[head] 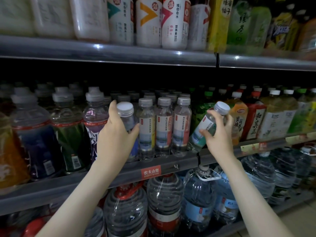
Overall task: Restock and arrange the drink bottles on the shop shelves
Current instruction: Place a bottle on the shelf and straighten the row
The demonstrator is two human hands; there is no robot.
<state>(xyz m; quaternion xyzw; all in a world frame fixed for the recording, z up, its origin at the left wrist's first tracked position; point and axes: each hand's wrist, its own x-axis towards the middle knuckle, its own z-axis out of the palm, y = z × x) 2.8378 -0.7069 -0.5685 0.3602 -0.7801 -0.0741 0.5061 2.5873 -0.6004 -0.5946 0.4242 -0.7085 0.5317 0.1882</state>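
Note:
My left hand (118, 132) is wrapped around an upright clear soda-water bottle (126, 115) with a grey cap, at the left end of a front row on the middle shelf (179, 161). Three matching bottles (163, 127) stand right of it, with more rows behind. My right hand (218, 134) grips another bottle of the same kind (206, 127). That one is tilted, cap up and to the right, its base near the shelf edge just right of the row.
Large dark sports-drink bottles (68, 130) stand left of the row, tea bottles (239, 120) to the right. The top shelf (119, 52) holds white vitamin drinks and green tea. Big water jugs (198, 199) fill the bottom shelf. A red price label (150, 172) sits on the shelf edge.

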